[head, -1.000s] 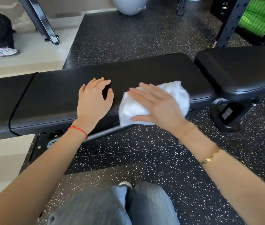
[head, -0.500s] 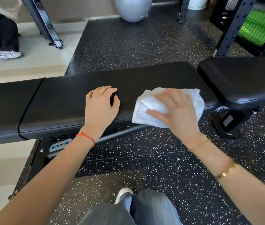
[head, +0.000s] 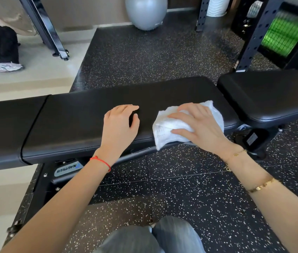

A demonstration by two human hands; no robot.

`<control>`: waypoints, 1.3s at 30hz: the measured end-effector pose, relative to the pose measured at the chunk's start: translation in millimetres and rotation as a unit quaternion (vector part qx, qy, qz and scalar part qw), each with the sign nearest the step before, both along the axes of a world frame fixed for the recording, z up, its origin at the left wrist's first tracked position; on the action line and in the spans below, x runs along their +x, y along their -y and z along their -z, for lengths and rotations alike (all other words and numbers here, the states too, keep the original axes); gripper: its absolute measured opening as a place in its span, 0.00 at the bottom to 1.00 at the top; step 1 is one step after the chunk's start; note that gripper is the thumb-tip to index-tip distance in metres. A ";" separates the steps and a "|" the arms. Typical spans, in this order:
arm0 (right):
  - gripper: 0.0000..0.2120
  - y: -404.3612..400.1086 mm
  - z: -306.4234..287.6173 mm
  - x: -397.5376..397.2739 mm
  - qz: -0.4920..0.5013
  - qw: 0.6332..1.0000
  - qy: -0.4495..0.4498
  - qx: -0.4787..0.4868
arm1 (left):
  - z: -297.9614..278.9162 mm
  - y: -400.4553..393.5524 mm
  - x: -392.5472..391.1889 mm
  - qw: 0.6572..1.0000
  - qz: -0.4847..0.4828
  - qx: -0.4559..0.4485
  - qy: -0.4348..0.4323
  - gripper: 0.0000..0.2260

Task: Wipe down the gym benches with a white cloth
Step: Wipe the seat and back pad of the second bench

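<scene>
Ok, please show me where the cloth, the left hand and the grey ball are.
cloth (head: 162, 138): head view, bare left part beside the thumb.
left hand (head: 120, 127): head view, back of the hand.
ball (head: 145, 12): head view, middle of its front.

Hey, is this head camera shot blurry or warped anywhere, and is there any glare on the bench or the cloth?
Head view: left hand, right hand and white cloth are sharp; the green panel at upper right is smeared; the wide lens bows the bench edges; its pad shows a soft sheen, no hard glare; the cloth is bright, folds visible.
</scene>
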State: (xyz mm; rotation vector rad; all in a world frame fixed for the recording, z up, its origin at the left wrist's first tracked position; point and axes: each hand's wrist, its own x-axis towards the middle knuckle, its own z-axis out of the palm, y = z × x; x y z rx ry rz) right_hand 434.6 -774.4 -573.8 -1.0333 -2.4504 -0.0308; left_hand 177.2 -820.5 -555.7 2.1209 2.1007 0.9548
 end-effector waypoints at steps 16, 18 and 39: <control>0.24 -49.6 -83.6 103.7 0.071 0.993 0.065 -0.068 | -39.1 -67.7 98.1 0.995 0.057 -0.073 -0.025 0.14; 0.24 -50.8 -78.7 126.8 0.083 0.993 0.052 -0.068 | -36.2 -70.7 120.8 0.995 0.061 -0.067 -0.032 0.14; 0.29 -71.5 10.4 269.8 -0.043 0.987 0.125 0.090 | 10.9 -62.7 271.0 0.992 -0.094 -0.049 -0.071 0.20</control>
